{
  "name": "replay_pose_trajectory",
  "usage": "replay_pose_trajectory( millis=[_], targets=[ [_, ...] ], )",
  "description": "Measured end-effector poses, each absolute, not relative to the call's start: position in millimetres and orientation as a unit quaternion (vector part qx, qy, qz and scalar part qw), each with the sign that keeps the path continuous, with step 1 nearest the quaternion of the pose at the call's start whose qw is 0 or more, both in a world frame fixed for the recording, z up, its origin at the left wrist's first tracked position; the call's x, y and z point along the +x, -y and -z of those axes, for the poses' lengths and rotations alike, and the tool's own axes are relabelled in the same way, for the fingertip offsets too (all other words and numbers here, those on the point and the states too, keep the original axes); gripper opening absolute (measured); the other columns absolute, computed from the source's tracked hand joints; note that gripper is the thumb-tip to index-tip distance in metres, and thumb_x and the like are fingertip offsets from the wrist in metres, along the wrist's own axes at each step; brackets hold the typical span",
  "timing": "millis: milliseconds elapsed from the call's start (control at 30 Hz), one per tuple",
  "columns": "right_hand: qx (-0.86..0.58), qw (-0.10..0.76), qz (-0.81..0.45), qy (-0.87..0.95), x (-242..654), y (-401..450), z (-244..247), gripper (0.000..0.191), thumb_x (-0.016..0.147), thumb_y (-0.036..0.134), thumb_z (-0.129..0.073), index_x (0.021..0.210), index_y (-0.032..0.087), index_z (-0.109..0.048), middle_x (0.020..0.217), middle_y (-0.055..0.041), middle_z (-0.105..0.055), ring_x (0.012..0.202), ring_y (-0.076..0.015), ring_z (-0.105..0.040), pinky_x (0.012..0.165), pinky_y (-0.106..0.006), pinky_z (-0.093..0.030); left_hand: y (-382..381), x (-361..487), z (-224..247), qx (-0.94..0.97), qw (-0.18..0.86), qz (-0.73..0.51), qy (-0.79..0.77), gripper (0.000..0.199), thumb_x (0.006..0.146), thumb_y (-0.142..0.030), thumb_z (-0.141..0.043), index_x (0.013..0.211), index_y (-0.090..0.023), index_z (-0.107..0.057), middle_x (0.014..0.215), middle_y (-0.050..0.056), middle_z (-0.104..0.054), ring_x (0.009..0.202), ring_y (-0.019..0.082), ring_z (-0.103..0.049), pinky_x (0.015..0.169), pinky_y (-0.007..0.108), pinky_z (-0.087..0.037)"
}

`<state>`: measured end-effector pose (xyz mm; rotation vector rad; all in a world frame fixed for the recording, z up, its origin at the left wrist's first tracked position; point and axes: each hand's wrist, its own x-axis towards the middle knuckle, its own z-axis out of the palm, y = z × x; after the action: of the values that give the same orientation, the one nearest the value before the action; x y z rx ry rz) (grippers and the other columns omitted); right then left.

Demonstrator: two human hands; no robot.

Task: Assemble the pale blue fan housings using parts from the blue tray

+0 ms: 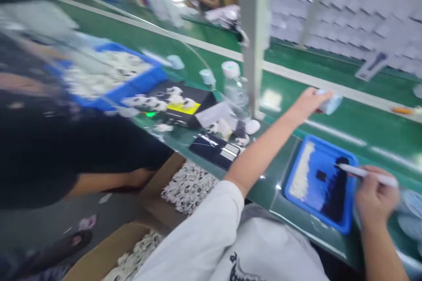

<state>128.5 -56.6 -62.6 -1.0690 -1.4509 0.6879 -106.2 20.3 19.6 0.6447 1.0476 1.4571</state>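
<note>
Stretched far forward over the green bench, my left hand (308, 104) is closed on a small pale-blue rounded thing (331, 102), too blurred to name its kind. My right hand (377, 195) grips a white pen-like tool (361, 172) with a thin tip. That tip is over a blue tray (350, 224), above the right part of its inside. In the tray, small white pieces (301, 173) lie along the left side and small black pieces (335, 199) are heaped along the right. A dark patch (321, 175) sits between them.
Left of my arm are a dark phone (209, 147), a clear bottle (232, 83) and panda-like pieces (178, 99) on a black box. A co-worker (82, 149) sits beside a blue bin (145, 81). Cartons (105, 252) of white pieces stand below. A post (255, 39) rises ahead.
</note>
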Motion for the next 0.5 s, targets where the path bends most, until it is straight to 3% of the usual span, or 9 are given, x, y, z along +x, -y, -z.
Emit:
replay_pose_trajectory(
  millis=[100,233,367,500],
  targets=[
    [-0.433,0.534,-0.323,0.650,128,66,64,0.042,0.083,0.064,-0.065,0.083,0.022,-0.063,0.076,-0.0055,-0.066,0.054,-0.0155,-0.061,0.053,-0.032,-0.052,-17,-111,-18,0.303,0.535,-0.641,-0.460,0.017,0.088,-0.021,-0.067,0.081,-0.016,-0.053,0.076,-0.001,-0.061,0.070,0.011,-0.060,0.070,0.023,-0.050],
    [-0.393,0.491,-0.340,0.699,111,66,66,0.038,0.090,0.058,-0.057,0.083,0.022,-0.060,0.066,0.0006,-0.061,0.048,-0.0125,-0.057,0.048,-0.027,-0.047,-10,-123,-23,0.310,0.517,-0.648,-0.465,0.016,0.088,-0.014,-0.061,0.077,-0.017,-0.049,0.073,-0.002,-0.057,0.082,0.014,-0.065,0.077,0.026,-0.052],
    [-0.381,0.445,-0.298,0.754,108,70,63,0.032,0.093,0.047,-0.056,0.074,0.021,-0.056,0.058,0.0037,-0.053,0.048,-0.0105,-0.049,0.049,-0.025,-0.041,-2,-124,-32,0.284,0.526,-0.662,-0.452,0.025,0.088,-0.009,-0.057,0.068,-0.019,-0.047,0.071,-0.001,-0.055,0.076,0.013,-0.061,0.070,0.024,-0.052],
    [-0.386,0.453,-0.231,0.770,109,72,61,0.025,0.089,0.033,-0.059,0.069,0.021,-0.054,0.056,0.0048,-0.050,0.049,-0.0100,-0.045,0.051,-0.025,-0.038,3,-126,-40,0.270,0.530,-0.677,-0.434,0.029,0.094,-0.010,-0.047,0.066,-0.018,-0.050,0.073,0.000,-0.052,0.078,0.013,-0.060,0.075,0.027,-0.053]
  ],
)
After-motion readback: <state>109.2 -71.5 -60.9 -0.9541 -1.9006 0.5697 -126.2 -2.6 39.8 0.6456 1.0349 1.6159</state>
